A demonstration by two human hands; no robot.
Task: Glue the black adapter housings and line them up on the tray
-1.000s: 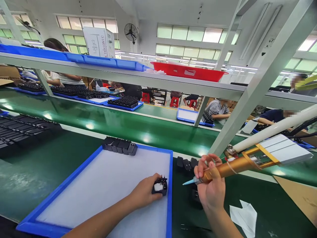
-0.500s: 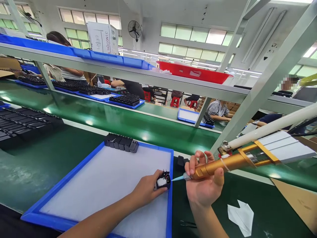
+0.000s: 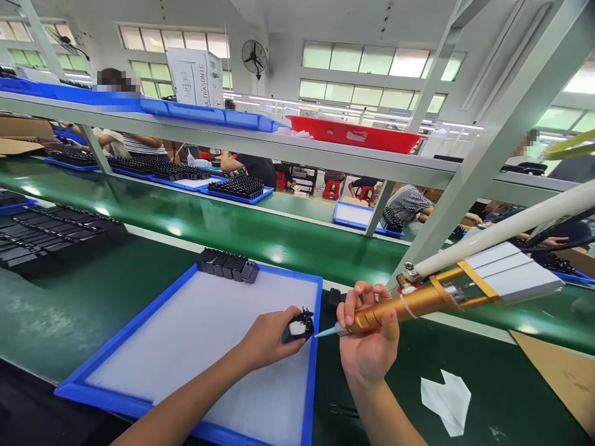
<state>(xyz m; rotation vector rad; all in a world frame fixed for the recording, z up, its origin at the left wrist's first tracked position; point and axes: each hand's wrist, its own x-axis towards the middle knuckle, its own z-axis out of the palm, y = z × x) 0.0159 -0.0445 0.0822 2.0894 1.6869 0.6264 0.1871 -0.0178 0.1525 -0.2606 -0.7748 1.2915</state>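
Observation:
My left hand (image 3: 272,339) is closed on a small black plastic housing (image 3: 297,328) with a white block and prongs on it, over the right side of a blue-rimmed tray (image 3: 195,341). In my right hand (image 3: 369,337) is a gold glue dispenser (image 3: 395,311), gripped between thumb and fingers. Its pale blue nozzle (image 3: 326,332) points left, the tip close beside the housing; I cannot tell whether they touch. Several similar black housings (image 3: 227,265) stand in a row at the tray's far edge.
A white arm (image 3: 502,232) carries the dispenser from the right. Folded white paper (image 3: 445,399) and tweezers (image 3: 344,411) lie right of the tray. Many black housings (image 3: 56,238) cover the left bench. Beyond run a green conveyor (image 3: 223,223) and a shelf (image 3: 260,139); people sit farther back.
The view has shifted slightly. My left hand has tilted the housing a little, and the nozzle tip stays close to it. Both hands keep their hold.

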